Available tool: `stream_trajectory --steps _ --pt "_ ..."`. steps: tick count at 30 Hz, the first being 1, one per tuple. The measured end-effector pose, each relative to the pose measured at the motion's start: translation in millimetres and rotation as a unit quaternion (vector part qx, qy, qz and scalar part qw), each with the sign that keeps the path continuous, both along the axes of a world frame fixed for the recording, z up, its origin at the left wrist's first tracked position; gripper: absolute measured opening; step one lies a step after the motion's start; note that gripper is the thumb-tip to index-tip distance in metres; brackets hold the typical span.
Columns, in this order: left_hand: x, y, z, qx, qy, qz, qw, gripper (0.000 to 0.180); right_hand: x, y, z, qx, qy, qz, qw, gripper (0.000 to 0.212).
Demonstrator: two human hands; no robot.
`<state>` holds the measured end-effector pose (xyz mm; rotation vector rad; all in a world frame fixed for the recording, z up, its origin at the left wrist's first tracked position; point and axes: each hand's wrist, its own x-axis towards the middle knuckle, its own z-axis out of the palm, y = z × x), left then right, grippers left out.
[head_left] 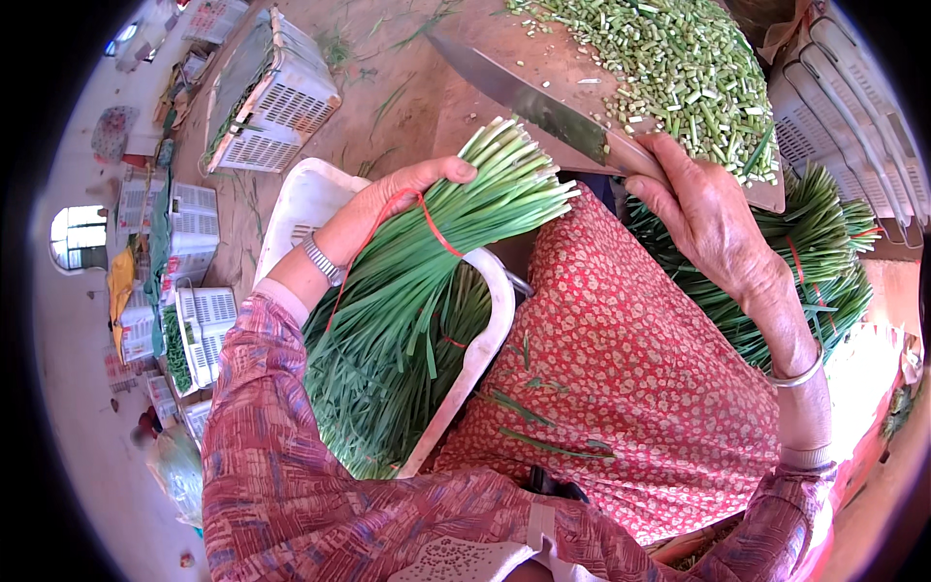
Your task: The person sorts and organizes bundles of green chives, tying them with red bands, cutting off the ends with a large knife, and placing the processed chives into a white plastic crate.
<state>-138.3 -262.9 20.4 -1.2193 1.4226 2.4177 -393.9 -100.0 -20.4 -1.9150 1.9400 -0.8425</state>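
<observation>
A thick bundle of green chives point(485, 215), tied with a red band, is gripped in my left hand point(402, 189). Its pale cut ends point up and right. In my right hand point(713, 209) is a long-bladed knife point(524, 97), its tip pointing to the upper left beyond the bundle; blade and chives are apart. Chopped pale-green stem pieces point(679, 73) are heaped on the board point(572, 78) above my right hand. Below the held bundle, more chives point(378, 427) lie in a white plastic basket point(500, 306) on my left.
More banded chives point(815, 262) lie beside my right forearm, below a white crate point(824, 107) with metal handles. A white slotted crate point(281, 107) stands at the upper left, with several others along the left. A red flowered apron point(630, 369) covers my lap, with loose leaves on it.
</observation>
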Motion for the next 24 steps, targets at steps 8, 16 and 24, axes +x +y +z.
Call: stream_trajectory --steps 8,16,24 --pt "-2 -1 -8 -0.011 -0.013 0.018 1.0 0.052 2 2 2 0.086 0.064 0.027 0.994 0.031" --pt "-7 1 -11 -0.01 -0.022 0.027 0.999 0.052 31 -39 -29 0.031 0.129 0.0 0.991 0.025" --pt "15 4 -18 -0.014 0.043 0.059 0.997 0.053 6 -74 -55 0.008 0.229 -0.092 0.969 0.025"
